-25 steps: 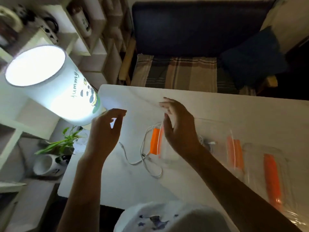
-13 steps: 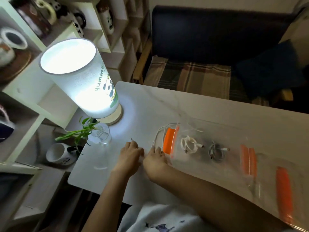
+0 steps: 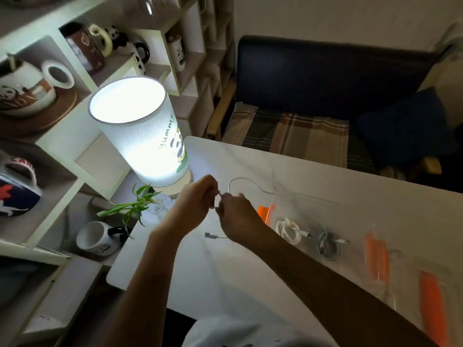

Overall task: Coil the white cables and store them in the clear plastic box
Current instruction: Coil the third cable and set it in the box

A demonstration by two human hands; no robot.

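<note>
Both hands, left hand (image 3: 193, 204) and right hand (image 3: 238, 216), pinch a thin white cable (image 3: 246, 182) in their fingers above the white desk's (image 3: 325, 186) left end, starting a coil; next, wind loops, then reach the clear plastic box (image 3: 350, 221) alongside

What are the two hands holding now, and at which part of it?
Both the left hand and the right hand pinch one white cable where they meet; a loop arcs beyond them, and its plug end lies on the table.
</note>
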